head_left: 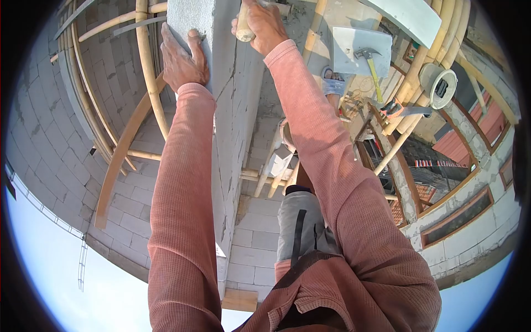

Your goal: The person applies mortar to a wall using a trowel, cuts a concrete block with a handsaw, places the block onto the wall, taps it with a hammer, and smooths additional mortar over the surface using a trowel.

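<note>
My left hand (185, 60) lies with spread fingers against the side of a pale grey block column (191, 16) near the top of the view. To its right, my right hand (264, 25) is wrapped round a light, dusty handle (244, 29) beside the column's other face. What the handle belongs to is cut off by the upper edge. Both arms are stretched forward in pink sleeves.
A hammer (374, 69) rests on a white board (354, 44) at the upper right. Near it are a handsaw (406, 110), a round bucket (442, 88) and bamboo poles (145, 66). Another person's foot (331, 74) shows close to the board. Block walls (50, 133) stand at both sides.
</note>
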